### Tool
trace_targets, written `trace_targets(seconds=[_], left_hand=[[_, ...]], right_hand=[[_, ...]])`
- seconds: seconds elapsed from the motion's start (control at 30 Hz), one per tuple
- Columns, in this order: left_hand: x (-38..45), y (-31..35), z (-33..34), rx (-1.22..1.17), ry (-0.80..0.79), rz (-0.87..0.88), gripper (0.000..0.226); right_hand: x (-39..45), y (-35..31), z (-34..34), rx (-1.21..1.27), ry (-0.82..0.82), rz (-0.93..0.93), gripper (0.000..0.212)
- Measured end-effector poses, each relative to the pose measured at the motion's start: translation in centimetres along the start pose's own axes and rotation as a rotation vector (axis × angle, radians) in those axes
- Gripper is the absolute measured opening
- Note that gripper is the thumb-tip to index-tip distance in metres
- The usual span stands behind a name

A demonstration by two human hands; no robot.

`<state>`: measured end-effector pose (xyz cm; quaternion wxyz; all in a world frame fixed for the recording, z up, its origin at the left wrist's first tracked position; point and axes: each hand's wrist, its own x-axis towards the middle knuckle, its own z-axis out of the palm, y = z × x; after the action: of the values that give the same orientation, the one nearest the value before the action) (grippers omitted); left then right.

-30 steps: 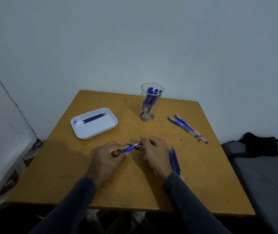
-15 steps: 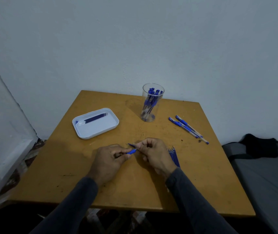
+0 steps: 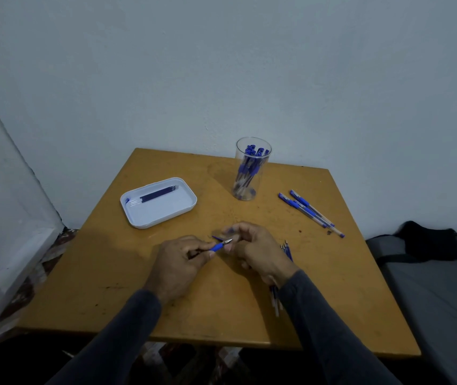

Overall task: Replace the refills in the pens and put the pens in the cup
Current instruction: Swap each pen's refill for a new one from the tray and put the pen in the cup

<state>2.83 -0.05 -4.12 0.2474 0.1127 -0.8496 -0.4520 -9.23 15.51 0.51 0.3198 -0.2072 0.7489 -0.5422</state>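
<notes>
White tray (image 3: 185, 207) with dark refills (image 3: 157, 194) at left on yellow worktop (image 3: 110, 273). Left hand (image 3: 178, 266), fingers curled, pinching blue-gripped pen (image 3: 220, 246), metal tip aimed right. Right hand (image 3: 258, 250) curled at that tip; whether gripping, unclear. Clear cup (image 3: 251, 169) of pens behind. Loose refills (image 3: 287, 250) beneath right wrist, three pens (image 3: 309, 211) far right.

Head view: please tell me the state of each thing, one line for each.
Cup: upright, holds pens.
Tray: holds refills.
Pen: tip exposed, gripped by left hand.
Right hand: curled by the pen tip; what it holds is unclear.
Loose pens: lying on table.
</notes>
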Motion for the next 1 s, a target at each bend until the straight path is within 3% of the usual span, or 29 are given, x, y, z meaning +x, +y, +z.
trace_targets(seconds=[0.13,0.23,0.33,0.4,0.47,0.53,0.63,0.7,0.73,0.83,0.93,1.0], left_hand=[[-0.06,0.16,0.04,-0.009,0.000,-0.005,0.023],[-0.07,0.17,-0.04,0.002,-0.010,-0.004,0.023],[-0.06,0.24,-0.09,0.014,-0.008,-0.006,0.023],[-0.02,0.20,-0.10,0.012,-0.007,-0.003,0.024],[-0.04,0.25,-0.09,0.019,-0.012,-0.003,0.024],[-0.02,0.24,-0.11,0.016,-0.010,-0.011,0.024],[-0.05,0.27,-0.07,0.022,-0.010,-0.021,0.023],[-0.01,0.23,-0.10,0.004,-0.009,-0.023,0.023],[-0.01,0.22,-0.09,0.000,-0.010,-0.024,0.023],[-0.10,0.31,-0.08,-0.016,-0.013,-0.045,0.022],[-0.10,0.36,-0.07,-0.018,-0.012,-0.048,0.023],[-0.14,0.43,-0.11,-0.011,-0.016,-0.041,0.024]], right_hand=[[-0.07,0.01,-0.15,-0.089,0.072,0.028,0.027],[-0.10,0.18,-0.34,-0.051,0.038,-0.001,0.008],[-0.31,-0.03,-0.43,0.059,-0.022,-0.007,0.027],[-0.37,-0.07,-0.26,-0.024,0.039,-0.015,0.018],[-0.21,0.19,-0.16,-0.099,0.085,-0.015,0.023],[-0.20,0.28,-0.29,-0.024,0.044,-0.033,0.009],[-0.45,-0.04,-0.37,0.037,-0.009,-0.030,0.026],[-0.38,0.10,-0.30,-0.052,0.043,-0.026,0.014],[-0.26,0.22,-0.27,-0.086,0.059,-0.015,0.018],[-0.39,0.08,-0.18,-0.045,0.048,-0.010,0.009],[-0.62,-0.17,-0.45,0.090,-0.018,-0.001,0.037],[-0.54,-0.13,-0.35,0.042,0.021,0.011,0.025]])
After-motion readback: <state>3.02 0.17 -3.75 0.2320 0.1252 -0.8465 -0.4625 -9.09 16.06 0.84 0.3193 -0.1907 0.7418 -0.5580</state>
